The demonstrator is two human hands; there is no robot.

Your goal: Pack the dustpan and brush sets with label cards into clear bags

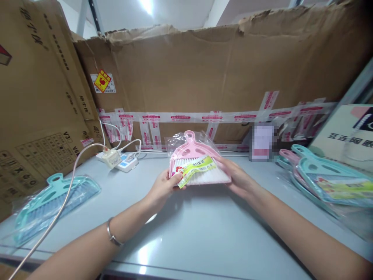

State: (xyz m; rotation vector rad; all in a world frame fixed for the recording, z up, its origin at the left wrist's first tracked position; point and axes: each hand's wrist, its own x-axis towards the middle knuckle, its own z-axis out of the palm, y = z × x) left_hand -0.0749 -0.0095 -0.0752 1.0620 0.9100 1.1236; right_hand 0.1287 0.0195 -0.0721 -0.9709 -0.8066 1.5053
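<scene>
A pink dustpan and brush set point(201, 149) in a clear plastic bag is held up over the middle of the table. White bristles show inside the pan. My left hand point(167, 182) pinches its lower left edge, thumb on the front at the end of a yellow-green label point(198, 170). My right hand point(237, 177) grips its right edge, the fingers partly hidden behind the pan. The handle with its round hole points away from me, toward the cardboard.
A bagged teal dustpan set point(55, 204) lies at left, crossed by a white cable point(68, 190). A plug and power strip point(125, 161) sit behind. At right is a pile of bagged teal and pink sets point(335, 179). Cardboard point(186, 77) walls the back; a blurred-out upright item point(262, 142) stands there.
</scene>
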